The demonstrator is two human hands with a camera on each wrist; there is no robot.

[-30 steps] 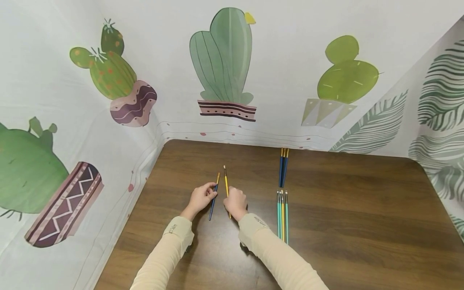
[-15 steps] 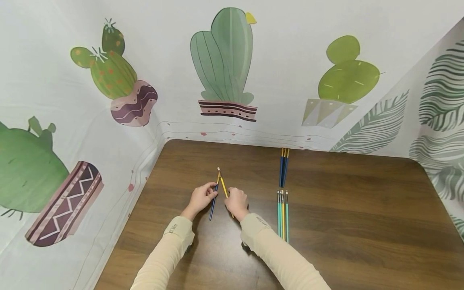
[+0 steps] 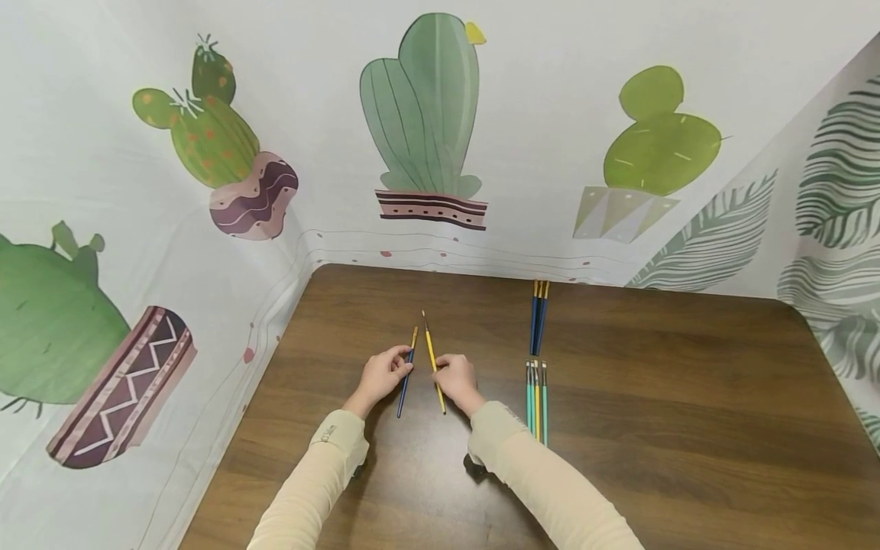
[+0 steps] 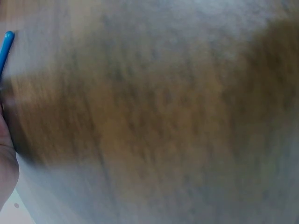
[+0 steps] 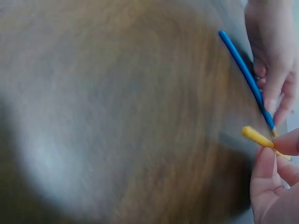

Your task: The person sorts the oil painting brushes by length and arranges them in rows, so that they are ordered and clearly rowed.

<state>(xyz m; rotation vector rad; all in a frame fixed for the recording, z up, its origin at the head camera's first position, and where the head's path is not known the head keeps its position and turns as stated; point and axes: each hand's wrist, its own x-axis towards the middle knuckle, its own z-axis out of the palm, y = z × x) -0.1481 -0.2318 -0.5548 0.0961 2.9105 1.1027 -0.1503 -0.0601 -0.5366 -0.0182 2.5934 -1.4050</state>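
My left hand pinches a blue-handled paintbrush between thumb and fingers, its tip pointing to the back of the table. To its right, my right hand holds a yellow-handled paintbrush, which leans slightly left. The two brushes are apart in the head view. Up close in the right wrist view, thumb and fingertips grip the yellow handle, and the blue handle lies under the left fingers. Only the blue handle's end and an edge of the hand show in the left wrist view.
Several blue-handled brushes lie together at the table's back edge. Just in front of them is a group of teal and yellow brushes, partly behind the right sleeve. Cactus-printed cloth borders the wooden table behind and left.
The yellow brush's tip swung left against the blue brush, then back right, apart from it. My right hand has shifted slightly right along with its forearm. My left hand stays put.
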